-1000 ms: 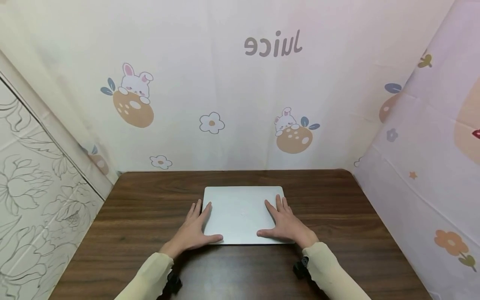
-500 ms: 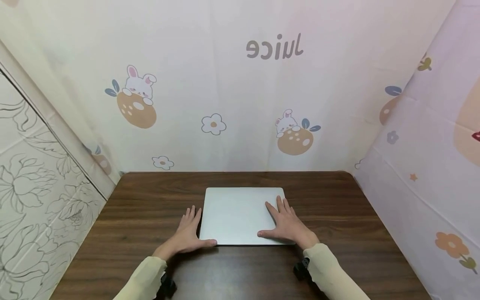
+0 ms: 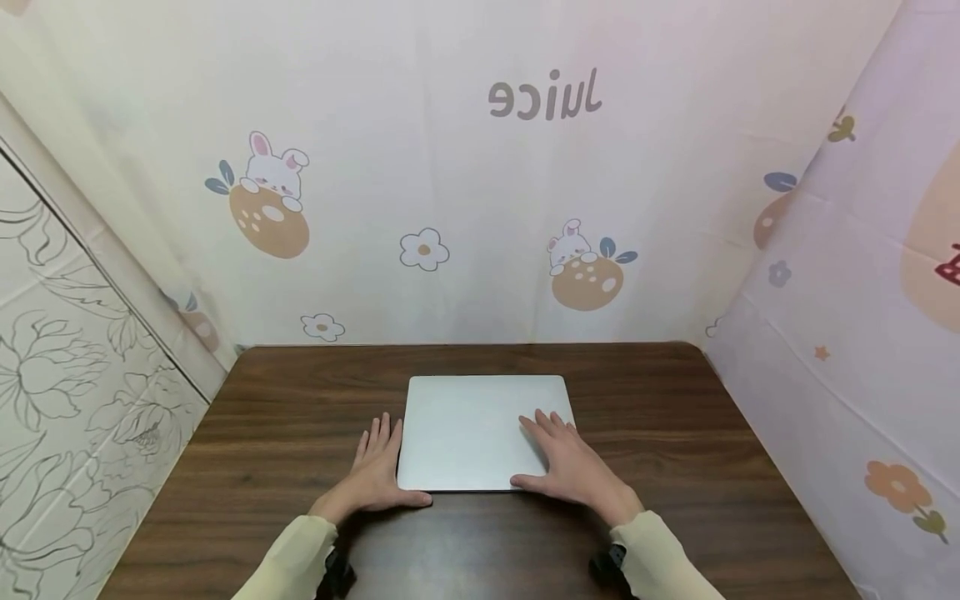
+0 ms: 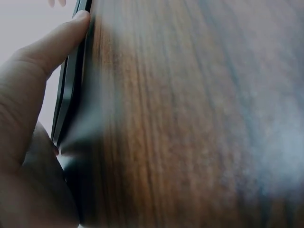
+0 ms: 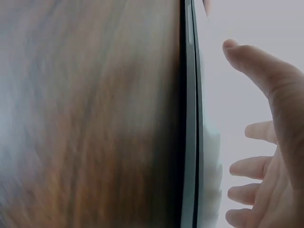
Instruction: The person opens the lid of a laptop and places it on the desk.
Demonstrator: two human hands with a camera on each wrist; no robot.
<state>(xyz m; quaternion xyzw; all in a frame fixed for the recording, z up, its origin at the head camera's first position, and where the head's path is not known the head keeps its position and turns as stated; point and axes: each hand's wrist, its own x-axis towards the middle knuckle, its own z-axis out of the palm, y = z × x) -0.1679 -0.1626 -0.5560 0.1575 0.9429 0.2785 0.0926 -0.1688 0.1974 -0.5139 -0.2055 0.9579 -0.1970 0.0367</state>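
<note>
A closed silver laptop (image 3: pixel 468 433) lies flat with its long front edge toward me. My left hand (image 3: pixel 372 477) is at its front left corner: the straight fingers lie along the left side and the thumb stretches along the front edge. In the left wrist view the left thumb (image 4: pixel 57 42) touches the laptop's dark edge (image 4: pixel 71 80). My right hand (image 3: pixel 577 471) spreads over the right front part of the lid, thumb near the front edge. Seen from the right wrist, the fingers (image 5: pixel 249 167) of that hand are spread close over the pale lid (image 5: pixel 256 23).
The laptop sits on a dark wood-grain table (image 3: pixel 300 400). Behind the table hangs a pale printed curtain (image 3: pixel 480 192), with more printed cloth (image 3: pixel 840 400) at the right and a flower-line panel (image 3: pixel 75 417) at the left. Small black wrist devices (image 3: pixel 337 575) sit below both sleeves.
My left hand has come off the lid to the laptop's left side, its thumb now at the front edge. The right hand's fingertips have drawn back slightly toward me. The laptop stays in place.
</note>
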